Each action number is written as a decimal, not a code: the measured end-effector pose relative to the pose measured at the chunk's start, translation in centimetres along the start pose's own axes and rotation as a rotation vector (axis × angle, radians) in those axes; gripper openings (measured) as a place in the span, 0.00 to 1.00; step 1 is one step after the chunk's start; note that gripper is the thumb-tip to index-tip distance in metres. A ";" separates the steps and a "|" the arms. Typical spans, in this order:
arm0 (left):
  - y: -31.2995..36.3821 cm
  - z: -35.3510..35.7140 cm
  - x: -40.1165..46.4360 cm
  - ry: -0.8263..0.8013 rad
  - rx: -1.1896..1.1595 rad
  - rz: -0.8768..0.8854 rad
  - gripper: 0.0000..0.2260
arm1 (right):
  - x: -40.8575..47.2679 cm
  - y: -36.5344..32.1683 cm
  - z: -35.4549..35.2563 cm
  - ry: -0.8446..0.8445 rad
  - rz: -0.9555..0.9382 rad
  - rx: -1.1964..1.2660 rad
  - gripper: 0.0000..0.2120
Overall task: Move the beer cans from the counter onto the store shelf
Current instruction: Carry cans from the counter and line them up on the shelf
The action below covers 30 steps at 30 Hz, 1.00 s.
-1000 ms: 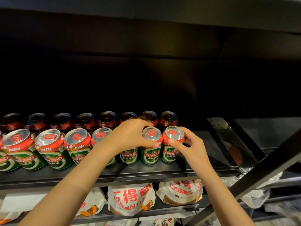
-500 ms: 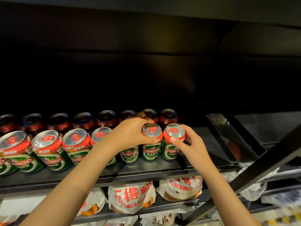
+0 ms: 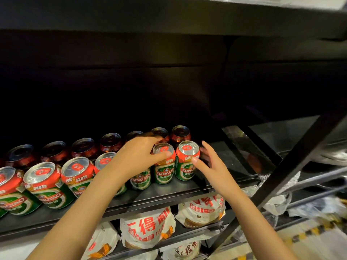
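Beer cans (image 3: 105,177) line the shelf (image 3: 169,196) front: the left hand (image 3: 139,156) grips one can (image 3: 163,164) from above, the right hand (image 3: 210,162) spread loose with only its thumb touching the end can (image 3: 186,162), so release gently, keeping both upright and touching.
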<state>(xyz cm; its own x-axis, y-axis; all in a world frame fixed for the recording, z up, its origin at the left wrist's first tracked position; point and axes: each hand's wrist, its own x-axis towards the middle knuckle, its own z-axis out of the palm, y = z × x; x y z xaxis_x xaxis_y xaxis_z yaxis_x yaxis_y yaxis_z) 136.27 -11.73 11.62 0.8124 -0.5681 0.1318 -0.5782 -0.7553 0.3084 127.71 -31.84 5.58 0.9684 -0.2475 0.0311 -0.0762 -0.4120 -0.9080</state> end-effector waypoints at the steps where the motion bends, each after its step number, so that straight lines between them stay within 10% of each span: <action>1: 0.3 -0.2 -0.1 0.019 0.027 -0.009 0.25 | -0.8 0.1 -0.5 0.039 0.003 -0.019 0.34; 7: 6.6 0.0 -1.3 0.099 -0.004 0.170 0.24 | -9.5 1.3 -5.0 0.271 0.084 -0.160 0.26; 16: 27.1 8.1 -11.1 -0.204 -0.147 1.007 0.23 | -37.3 3.0 -10.4 0.781 0.505 -0.635 0.23; 30: 41.5 14.2 -48.2 -0.866 -0.288 1.808 0.22 | -77.6 -3.8 11.4 1.602 1.379 -0.367 0.21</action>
<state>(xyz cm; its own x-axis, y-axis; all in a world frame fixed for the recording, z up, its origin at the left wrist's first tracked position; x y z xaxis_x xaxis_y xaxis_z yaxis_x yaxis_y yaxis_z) 72.05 -20.40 4.66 -0.8626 -0.5050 0.0304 -0.4278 0.7601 0.4891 55.57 -1.13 1.85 -0.6982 -0.7158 0.0068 -0.5957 0.5757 -0.5602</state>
